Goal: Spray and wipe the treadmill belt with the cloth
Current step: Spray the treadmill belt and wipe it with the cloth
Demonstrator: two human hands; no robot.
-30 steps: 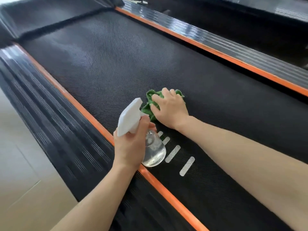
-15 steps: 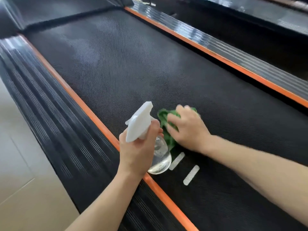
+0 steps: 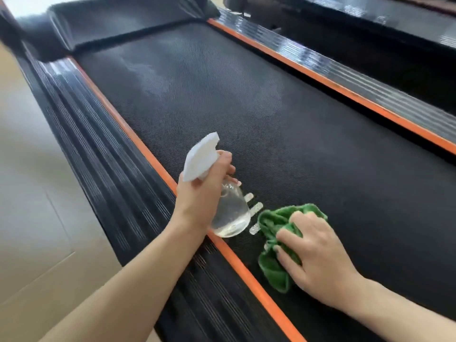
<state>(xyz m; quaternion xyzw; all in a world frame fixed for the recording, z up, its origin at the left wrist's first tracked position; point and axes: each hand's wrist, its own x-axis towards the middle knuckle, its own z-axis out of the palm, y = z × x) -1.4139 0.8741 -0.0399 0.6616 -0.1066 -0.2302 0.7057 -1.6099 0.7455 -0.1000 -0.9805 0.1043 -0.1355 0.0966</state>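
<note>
Cloth point(image 3: 274, 265) comes first, a crumpled green rag lying on the treadmill belt point(image 3: 246, 119) at its near end, just inside the left orange strip point(image 3: 237, 257). The right hand point(image 3: 315, 257) presses down on it with its fingers point(image 3: 286, 236) spread and slightly bent over the folds, palm low — the rag bulges out to the left of the hand and past the fingertips. Just beside the rag, to its left, short pale dashes point(image 3: 256, 208) are printed on the belt; the rag's edge touches or covers the nearest ones. Over the strip, close to those dashes, the left hand point(image 3: 204, 193) grips a spray bottle point(image 3: 230, 213) around its neck, fingers curled tight under the white trigger head point(image 3: 201, 156). The bottle is clear and round-bodied, holds some clear liquid, and tilts so the nozzle points up the belt; whether a finger is squeezing the trigger I cannot tell. The two hands are near each other but apart. Farther up, the black textured belt shows a faint paler, hazy patch point(image 3: 148, 72) toward the left side. Ribbed black side rails point(image 3: 103, 169) run along both edges — the right one point(image 3: 370, 95) glossy, edged by its own orange strip point(image 3: 345, 92). At the far end sits the black motor cover point(image 3: 123, 21). Left of the machine lies pale tiled floor point(image 3: 29, 193).
</note>
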